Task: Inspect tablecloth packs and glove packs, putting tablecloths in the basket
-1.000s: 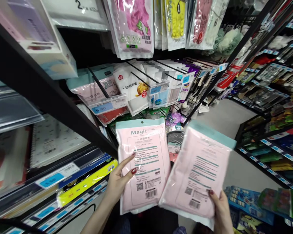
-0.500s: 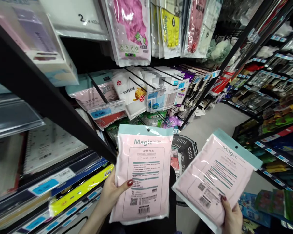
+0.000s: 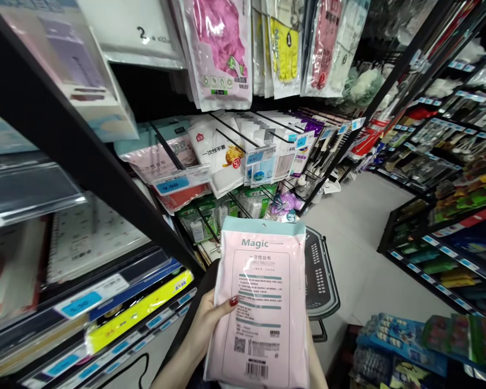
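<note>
A pink packet of disposable tablecloth with a teal top band and "Magic" on it is held upright in front of me, its printed back facing me. My left hand grips its left edge, the red-nailed thumb lying across the front and the other fingers behind. My right hand is hidden behind the packet; only the right wrist and forearm show along its right edge. A pale edge peeks out under the packet's bottom; the second packet is otherwise out of sight.
A dark shopping basket stands on the floor beyond the packet. Similar packets hang on hooks behind a price tag, beside disposable gloves. A black shelf post slants at left. Bagged goods lie low at right.
The right hand has brought its packet leftward, behind the left one, where both hand and packet are hidden. The left packet has shifted right and slightly down, covering part of the basket.
</note>
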### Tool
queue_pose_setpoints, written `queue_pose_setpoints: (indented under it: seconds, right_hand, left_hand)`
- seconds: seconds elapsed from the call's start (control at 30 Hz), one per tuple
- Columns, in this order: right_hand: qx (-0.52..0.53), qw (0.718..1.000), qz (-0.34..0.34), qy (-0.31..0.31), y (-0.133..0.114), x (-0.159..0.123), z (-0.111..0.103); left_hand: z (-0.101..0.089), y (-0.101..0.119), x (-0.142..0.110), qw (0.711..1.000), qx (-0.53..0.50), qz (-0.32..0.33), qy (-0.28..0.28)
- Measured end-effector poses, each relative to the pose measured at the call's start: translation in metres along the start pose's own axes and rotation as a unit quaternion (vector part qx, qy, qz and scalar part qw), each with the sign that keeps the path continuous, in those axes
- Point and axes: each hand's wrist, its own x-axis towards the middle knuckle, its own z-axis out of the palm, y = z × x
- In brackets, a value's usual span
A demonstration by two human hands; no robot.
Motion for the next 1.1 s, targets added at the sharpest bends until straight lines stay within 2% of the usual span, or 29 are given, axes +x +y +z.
queue_pose_setpoints:
  seconds: [0.1,0.3,0.47,0.57,0.77,0.9,1.1]
  right_hand:
    - [0.049,0.996,0.071,-0.021,-0.007,-0.002,0.003]
    - [0.140,0.988,0.003,-0.068,-0.011,-0.010,-0.007]
    - [0.052,0.994,0.008,-0.099,-0.002,-0.010,-0.015]
    - [0.068,0.990,0.024,-0.123,-0.007,-0.009,-0.010]
    - [0.110,0.987,0.029,-0.115,-0.019,-0.009,0.004]
    - [0.109,0.989,0.030,-0.091,-0.019,-0.011,0.004]
    - [0.104,0.988,0.023,-0.109,-0.019,-0.011,0.001]
  left_hand:
    - [-0.001,0.004,-0.001,0.999,0.021,0.010,-0.035]
    - [-0.002,0.005,0.002,0.998,0.055,0.039,-0.009]
    - [-0.002,0.005,0.005,0.997,0.071,0.032,0.000]
    - [-0.002,0.007,0.005,0.997,0.073,0.026,0.003]
    - [-0.001,0.011,0.006,0.996,0.081,0.021,0.018]
    - [-0.002,0.010,0.008,0.996,0.086,0.017,0.015]
    - [0.000,0.010,0.008,0.995,0.094,0.018,0.014]
